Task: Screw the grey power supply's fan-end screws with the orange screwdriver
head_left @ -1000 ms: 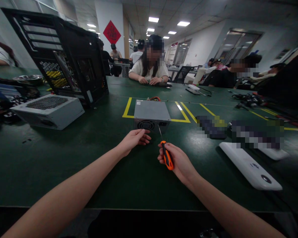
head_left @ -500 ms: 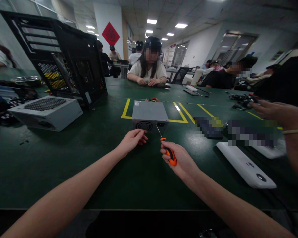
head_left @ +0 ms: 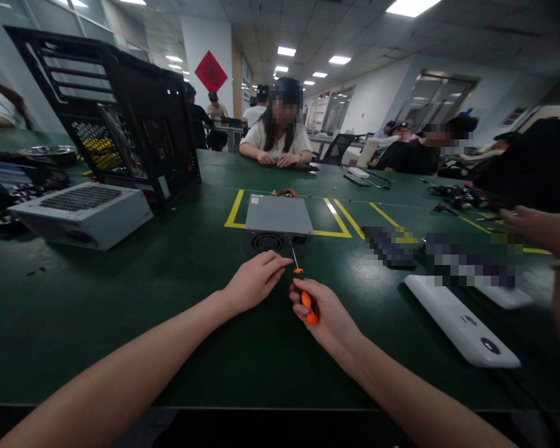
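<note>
A grey computer power supply unit (head_left: 279, 214) sits in front of me, its fan grille and socket side facing me and coloured wires behind it. My right hand (head_left: 320, 311) is wrapped round the orange-and-black handle of a screwdriver (head_left: 310, 308). Its thin shaft points up and away, with the tip at the unit's front face near the socket; whether it touches cannot be made out. Just left of the shaft, my left hand (head_left: 254, 281) is stretched out, fingertips close to the shaft and below the fan grille. It holds nothing that I can see.
A black computer case (head_left: 154, 118) and a second power supply unit (head_left: 86, 211) stand at left. Yellow tape (head_left: 236, 208) marks the green table (head_left: 191, 367). To the right lie a white device (head_left: 462, 320), black cables (head_left: 462, 196) and another person's hand (head_left: 536, 227). Someone sits opposite.
My left hand has moved right and down, its fingers now reaching toward the shaft. The screwdriver and my right hand have shifted slightly left and down. The other person's hand at right has lowered.
</note>
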{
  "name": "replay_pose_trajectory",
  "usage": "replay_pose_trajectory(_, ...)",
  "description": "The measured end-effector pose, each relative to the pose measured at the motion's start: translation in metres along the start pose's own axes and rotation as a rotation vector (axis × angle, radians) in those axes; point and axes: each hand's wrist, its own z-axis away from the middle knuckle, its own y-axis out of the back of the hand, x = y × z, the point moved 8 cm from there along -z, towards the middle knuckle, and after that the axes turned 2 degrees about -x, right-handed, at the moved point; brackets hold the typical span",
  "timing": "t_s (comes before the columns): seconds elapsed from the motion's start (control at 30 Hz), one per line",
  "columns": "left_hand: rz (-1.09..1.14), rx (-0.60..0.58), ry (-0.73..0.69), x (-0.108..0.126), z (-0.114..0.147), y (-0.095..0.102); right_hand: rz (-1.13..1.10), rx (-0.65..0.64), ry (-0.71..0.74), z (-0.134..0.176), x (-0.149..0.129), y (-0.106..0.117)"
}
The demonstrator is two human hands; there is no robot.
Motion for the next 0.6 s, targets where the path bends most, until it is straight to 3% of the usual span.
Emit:
replay_pose_trajectory(0.07, -0.088, 0.063, -0.035, 0.001, -0.001, 0.006, 0.015, 0.029, -0.005, 0.002, -0.001, 0.004)
replay_pose_trajectory(0.17, -0.276, 0.184, -0.051, -0.002, -0.003, 0.020, 0.015, 0.031, -0.125, 0.005, 0.005, 0.006)
replay_pose_trajectory(0.27, -0.421, 0.196, -0.042, -0.007, -0.008, 0.023, 0.050, -0.038, -0.178, 0.005, 0.008, 0.003)
replay_pose_trajectory(0.4, -0.491, 0.138, -0.021, -0.012, -0.011, 0.017, 0.238, -0.046, 0.043, 0.001, -0.012, 0.005)
replay_pose_trajectory(0.6, -0.494, 0.133, -0.005, -0.009, -0.011, 0.016, 0.574, 0.100, 0.353, 0.006, -0.050, 0.017)
